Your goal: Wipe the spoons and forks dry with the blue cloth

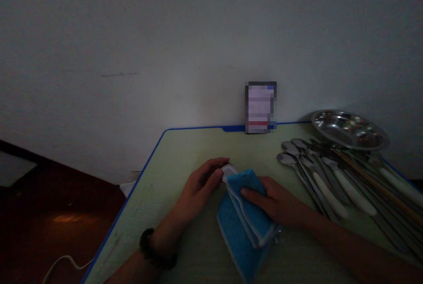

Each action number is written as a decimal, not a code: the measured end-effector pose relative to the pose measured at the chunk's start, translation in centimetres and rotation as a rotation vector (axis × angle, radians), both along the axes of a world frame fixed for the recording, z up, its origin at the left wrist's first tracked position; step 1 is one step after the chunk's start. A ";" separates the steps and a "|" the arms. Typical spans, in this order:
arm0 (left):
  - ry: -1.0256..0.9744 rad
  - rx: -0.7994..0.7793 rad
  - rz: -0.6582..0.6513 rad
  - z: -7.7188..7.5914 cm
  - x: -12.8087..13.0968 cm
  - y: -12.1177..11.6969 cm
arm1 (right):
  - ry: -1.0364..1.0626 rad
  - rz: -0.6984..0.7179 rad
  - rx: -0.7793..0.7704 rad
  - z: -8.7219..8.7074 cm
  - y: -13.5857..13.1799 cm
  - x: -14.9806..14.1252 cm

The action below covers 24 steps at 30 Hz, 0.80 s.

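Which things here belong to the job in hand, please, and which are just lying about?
In the job:
- blue cloth, held in the right hand
- white piece, partly hidden, in the left hand
- probably the cutlery, untouched but close by

Apparently just lying about:
- metal dish
- upright blurred panel
- pale cord

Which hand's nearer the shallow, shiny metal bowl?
Right. The right hand is left of the metal bowl, on its near side; the left hand is farther left.

A blurred-out panel point(260, 106) stands against the wall point(165, 41), and a white cord point(68, 256) curves over reddish floor point(71, 231).
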<state>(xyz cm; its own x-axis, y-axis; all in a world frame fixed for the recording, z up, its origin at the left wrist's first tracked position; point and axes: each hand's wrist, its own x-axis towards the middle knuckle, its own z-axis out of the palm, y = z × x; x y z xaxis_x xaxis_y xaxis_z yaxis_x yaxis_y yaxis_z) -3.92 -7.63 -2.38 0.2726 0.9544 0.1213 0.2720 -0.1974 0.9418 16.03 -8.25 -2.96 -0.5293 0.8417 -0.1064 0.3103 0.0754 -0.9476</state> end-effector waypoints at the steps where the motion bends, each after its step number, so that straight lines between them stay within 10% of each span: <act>1: 0.011 0.014 -0.020 0.0 0.0 0.0 | 0.023 -0.011 -0.014 -0.1 0.0 0.0; 17: 0.020 -0.005 -0.257 0.0 0.2 0.2 | 0.274 -0.138 -0.403 -0.5 1.0 1.1; 24: 0.024 -0.056 0.055 -0.8 0.3 0.2 | 0.678 -0.338 -0.551 -1.0 1.4 0.2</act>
<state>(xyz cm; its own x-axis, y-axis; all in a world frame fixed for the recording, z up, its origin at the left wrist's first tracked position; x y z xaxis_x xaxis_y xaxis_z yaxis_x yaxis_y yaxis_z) -3.61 -7.43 -3.15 0.2213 0.9733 0.0612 0.3034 -0.1284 0.9442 16.21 -6.81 -3.99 -0.3612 0.8847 -0.2946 -0.3978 -0.4319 -0.8094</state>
